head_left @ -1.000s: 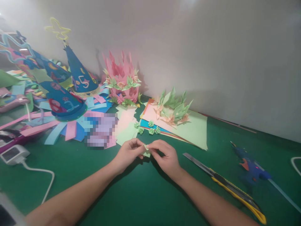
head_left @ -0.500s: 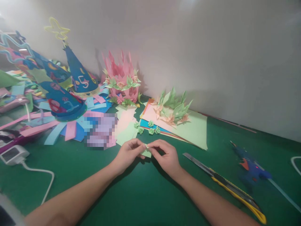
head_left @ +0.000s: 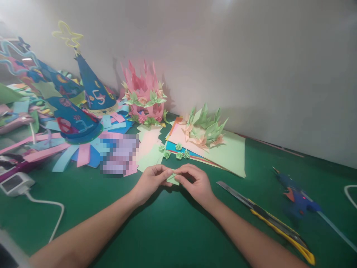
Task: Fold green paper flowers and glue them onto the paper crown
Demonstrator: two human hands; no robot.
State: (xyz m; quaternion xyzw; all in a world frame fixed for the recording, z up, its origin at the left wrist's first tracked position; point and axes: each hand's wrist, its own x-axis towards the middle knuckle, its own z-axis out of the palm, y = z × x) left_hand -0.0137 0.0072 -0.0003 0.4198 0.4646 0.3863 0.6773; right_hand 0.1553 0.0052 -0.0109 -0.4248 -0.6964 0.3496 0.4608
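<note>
Between both thumbs and fingers I pinch a small piece of light green folded paper (head_left: 173,179). My left hand (head_left: 152,182) grips it from the left side, and my right hand (head_left: 195,183) from the right. Fingers cover part of its upper edge. Just beyond my hands lie several small green paper roses (head_left: 180,155). A stack of coloured paper sheets (head_left: 231,158) is behind them, with a green paper crown (head_left: 206,128) trimmed in peach flowers on top. Green and peach paper pieces (head_left: 150,149) lie farther left.
To the right on the green table (head_left: 173,234) lie a yellow-handled utility knife (head_left: 267,219), blade exposed, and a blue glue gun (head_left: 302,199). Blue cone hats (head_left: 95,89), a pink paper crown (head_left: 143,96) and paper strips crowd the left. A white device (head_left: 17,184) trails a cable.
My fingers have shifted slightly on the green paper, and a crease or flap shows more clearly near the right thumb. Everything else stays in place.
</note>
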